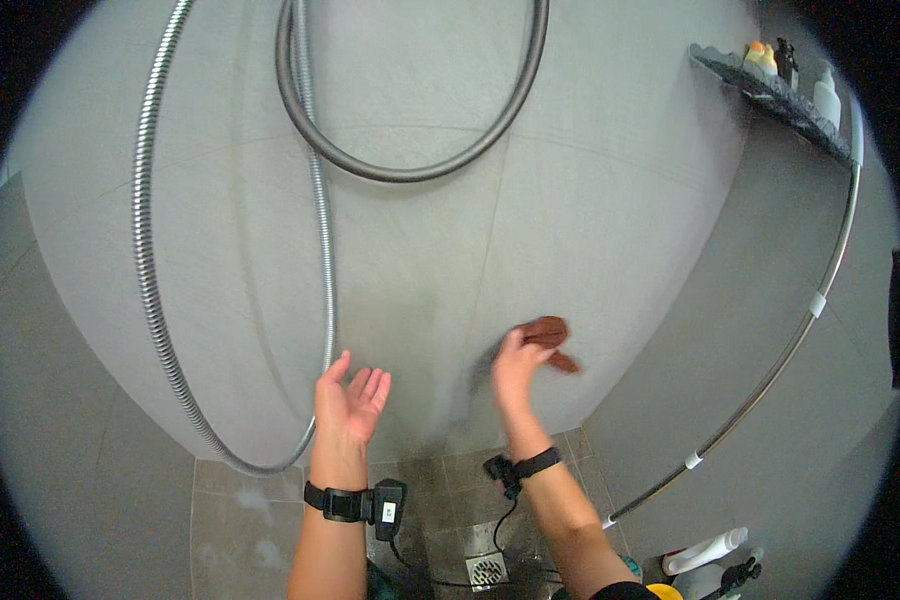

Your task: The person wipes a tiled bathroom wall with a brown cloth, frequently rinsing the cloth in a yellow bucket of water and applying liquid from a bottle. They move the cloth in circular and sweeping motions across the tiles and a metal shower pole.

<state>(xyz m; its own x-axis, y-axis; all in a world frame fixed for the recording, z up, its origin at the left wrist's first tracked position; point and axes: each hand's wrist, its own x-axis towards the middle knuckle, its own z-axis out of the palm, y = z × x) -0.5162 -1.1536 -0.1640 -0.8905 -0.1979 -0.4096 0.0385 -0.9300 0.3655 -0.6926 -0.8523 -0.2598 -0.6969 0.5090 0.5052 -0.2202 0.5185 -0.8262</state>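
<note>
My right hand (518, 375) is closed around a reddish-brown cloth (545, 332), close to the grey tiled wall (420, 260). One end of the cloth hangs out to the right of the fingers; it is slightly blurred. To the left, my left hand (355, 402) is held up with its palm turned upward, the fingers spread and nothing in it. It is nearest to a ribbed metal shower hose (325, 250) that hangs in a loop beside it. Both wrists wear black straps with small cabled devices.
A grey tube (410, 175) loops down from above. A corner shelf (770, 95) with bottles sits at upper right. A thin metal rail (770, 375) runs along the right wall. White bottles (705, 552) stand at lower right, and a floor drain (487, 571) lies below.
</note>
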